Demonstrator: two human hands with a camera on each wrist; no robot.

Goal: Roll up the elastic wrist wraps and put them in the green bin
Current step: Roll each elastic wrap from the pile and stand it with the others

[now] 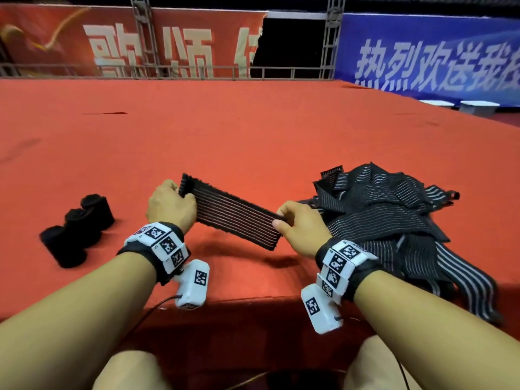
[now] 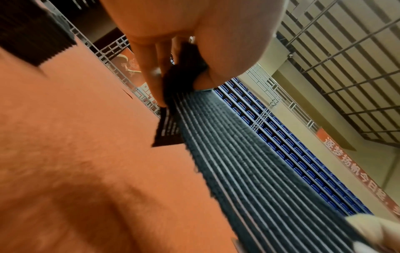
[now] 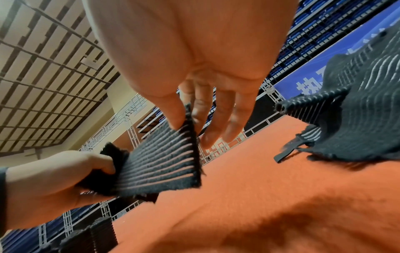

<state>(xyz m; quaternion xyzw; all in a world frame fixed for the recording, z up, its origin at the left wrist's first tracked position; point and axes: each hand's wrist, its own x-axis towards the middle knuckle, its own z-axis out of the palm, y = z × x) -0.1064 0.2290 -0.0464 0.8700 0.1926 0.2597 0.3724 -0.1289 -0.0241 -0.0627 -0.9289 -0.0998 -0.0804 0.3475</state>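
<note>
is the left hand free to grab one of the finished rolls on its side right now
Probably not yet. The rolls lie open on the red table beside the left hand, nothing between, but that hand grips the wrap that the right hand pinches.

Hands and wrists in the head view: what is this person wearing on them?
The left hand and right hand are bare, no gloves or sleeves. Each wrist carries a black band with white blocks printed with black-and-white square codes. A white box with the same kind of code hangs under each wrist; a thin dark cable leaves the left one.
</note>
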